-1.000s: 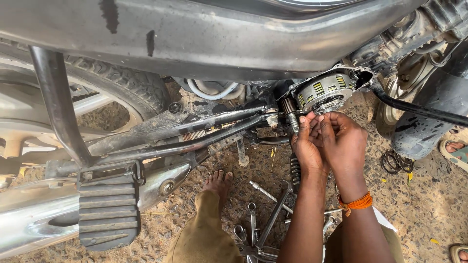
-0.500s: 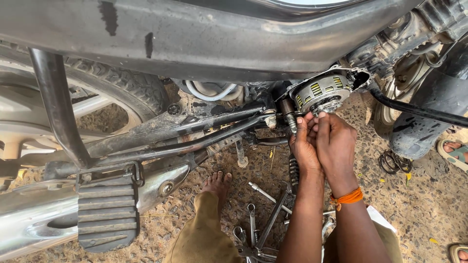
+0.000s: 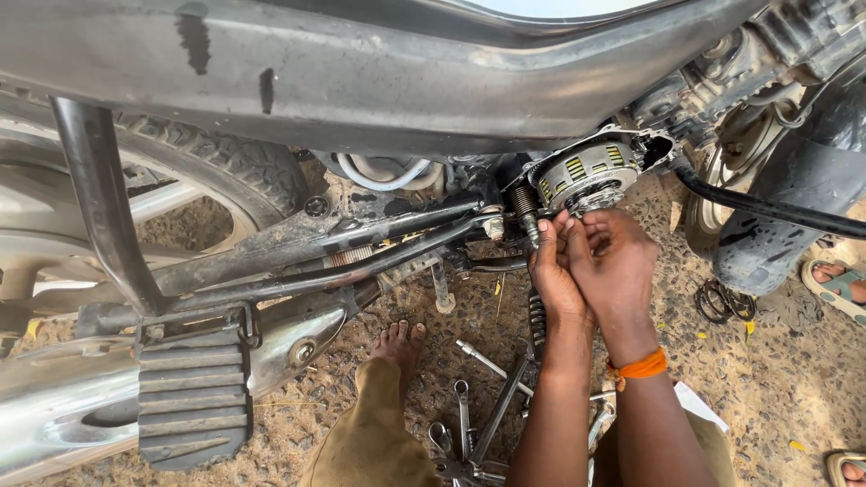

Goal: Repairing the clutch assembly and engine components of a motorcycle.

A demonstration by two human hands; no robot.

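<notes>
Already the side cover is off the motorcycle engine, so the clutch sits bare, a round ribbed drum with yellow-marked slots, just under the frame tube. Both hands meet at the clutch's lower left edge. The left hand and right hand press together there, fingers curled around something small against the drum; what they pinch is hidden, so I cannot tell whether either hand grips a part or only steadies it. Judging by this, the opening-up is done and the work on the clutch itself is under way, with the cover not yet refitted. Below the clutch, wrenches lie loose on the gravel beside a bare foot. Left of the clutch are the footrest and rear tyre.
</notes>
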